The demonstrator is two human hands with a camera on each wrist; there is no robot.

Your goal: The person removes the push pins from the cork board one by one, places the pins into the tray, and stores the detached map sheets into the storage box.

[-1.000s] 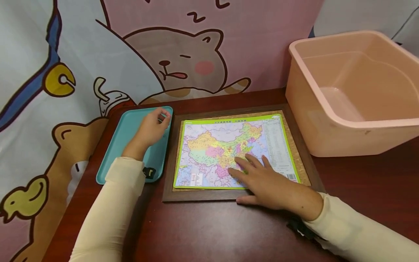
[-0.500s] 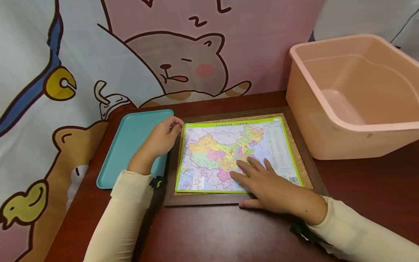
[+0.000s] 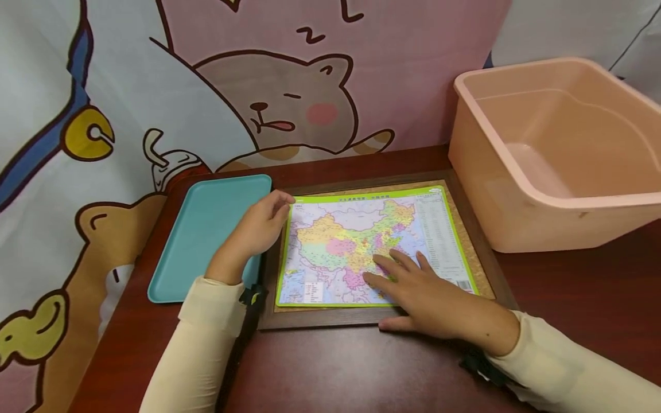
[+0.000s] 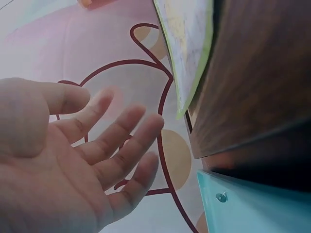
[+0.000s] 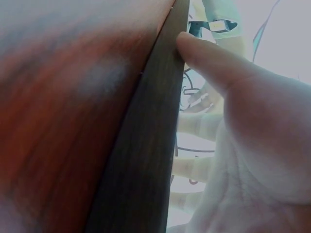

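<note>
A sheet map point(image 3: 356, 246) with a green border lies on a cork board point(image 3: 470, 252) in a dark wood frame. My right hand point(image 3: 418, 287) rests spread on the map's lower right part, its thumb point(image 5: 209, 53) at the frame edge in the right wrist view. My left hand point(image 3: 260, 223) is at the map's upper left corner, thumb and index close together. In the left wrist view the other fingers point(image 4: 131, 155) are loosely bent, and I cannot tell whether anything small is between thumb and index.
A teal tray point(image 3: 206, 229) lies left of the frame, with a small shiny round thing point(image 4: 221, 197) on it in the left wrist view. A large pink tub point(image 3: 516, 201) stands at the right. Behind the dark red table point(image 3: 330, 367) hangs a cartoon-printed cloth point(image 3: 289, 86).
My left hand has moved from over the teal tray rightward to the map's upper left corner. The right hand has stayed on the map.
</note>
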